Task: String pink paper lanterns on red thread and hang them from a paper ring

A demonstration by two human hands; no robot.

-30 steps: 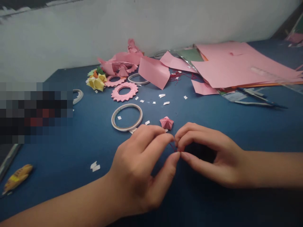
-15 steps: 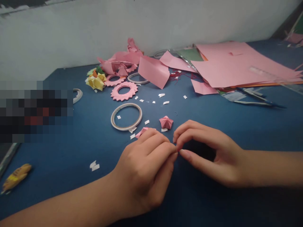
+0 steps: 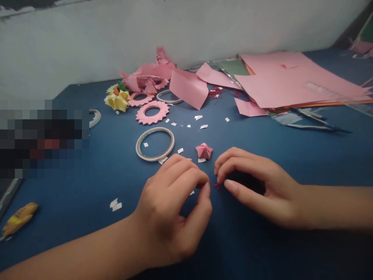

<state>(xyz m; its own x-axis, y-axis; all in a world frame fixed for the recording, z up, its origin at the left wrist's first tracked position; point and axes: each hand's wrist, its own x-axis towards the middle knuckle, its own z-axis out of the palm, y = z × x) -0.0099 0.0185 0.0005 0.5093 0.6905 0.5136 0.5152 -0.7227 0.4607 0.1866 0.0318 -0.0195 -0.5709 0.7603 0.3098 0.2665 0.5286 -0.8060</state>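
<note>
A short bit of red thread (image 3: 216, 186) shows between my two hands, low over the blue table. My left hand (image 3: 175, 210) is closed, thumb and fingertips pinching the thread's left end. At the other end, the curled fingers of my right hand (image 3: 259, 190) meet the thread near the thumb tip; the exact grip is partly hidden. Just beyond the fingers stands a folded pink paper star (image 3: 204, 151). Behind my left knuckles, another pink paper piece (image 3: 189, 159) is almost wholly covered.
Beyond my hands lie a tape roll (image 3: 155, 144), a pleated pink paper ring (image 3: 152, 112) and scattered white scraps (image 3: 204, 126). Pink sheets (image 3: 285, 81) and a blue-handled tool (image 3: 317, 123) are at back right. A yellow-brown object (image 3: 20, 219) rests at left.
My left hand has drawn slightly left, away from my right fingertips, and red thread now shows in the gap. The right hand has hardly moved.
</note>
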